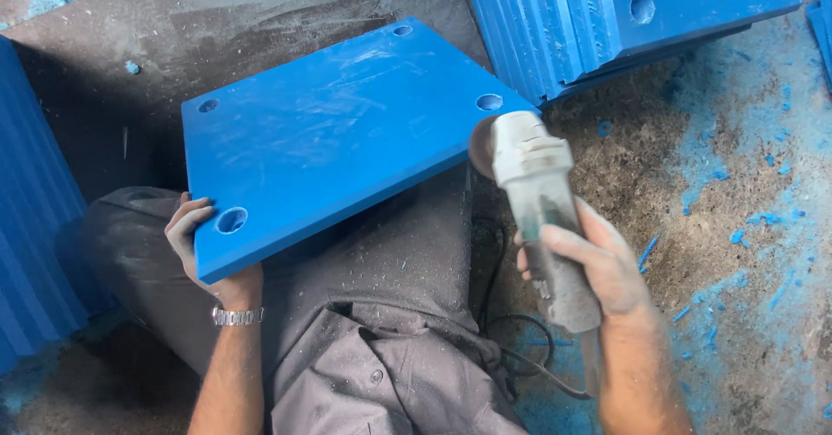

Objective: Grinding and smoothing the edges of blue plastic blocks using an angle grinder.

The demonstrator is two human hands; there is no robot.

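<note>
A thick square blue plastic slab [338, 132] with a round hole near each corner rests tilted across my lap. My left hand [192, 243], with a metal watch on the wrist, grips the slab's near left corner from below, thumb beside a hole. My right hand [602, 262] is wrapped around the body of a dusty grey angle grinder [533, 188]. The grinder's disc [482, 147] touches the slab's right edge near a corner hole.
More blue slabs [607, 10] are stacked at the top right, and ribbed blue material [30, 218] stands at the left. The grinder's black cable [511, 348] loops on the floor by my leg. Blue shavings and dust litter the concrete floor [737, 210].
</note>
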